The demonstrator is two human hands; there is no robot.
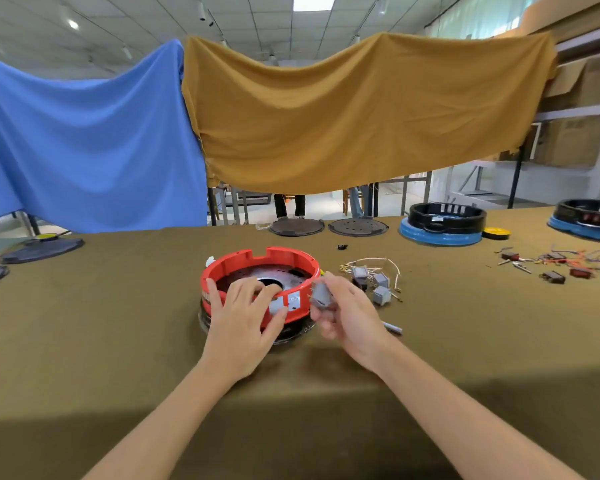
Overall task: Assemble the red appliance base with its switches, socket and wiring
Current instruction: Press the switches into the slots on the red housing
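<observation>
left hand [238, 315] grips red base [284, 259] rim | right hand [340, 311] pinches grey switch [321, 294] beside it | advice: square switch to front slot, press straight

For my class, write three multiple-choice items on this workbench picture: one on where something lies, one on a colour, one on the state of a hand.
1. Where is the loose pile of small grey switch blocks?
A. right of the round red plastic base
B. inside it
C. left of it

2. What colour is the left hanging cloth?
A. green
B. blue
C. white

3. What is the right hand doing?
A. lying flat on the table
B. pinching a small grey switch block
C. gripping the base

Key: 1 A, the pile lies on the olive tablecloth beside the base; 2 B, it hangs next to a mustard cloth; 3 B, its fingers curl round the block.
</observation>
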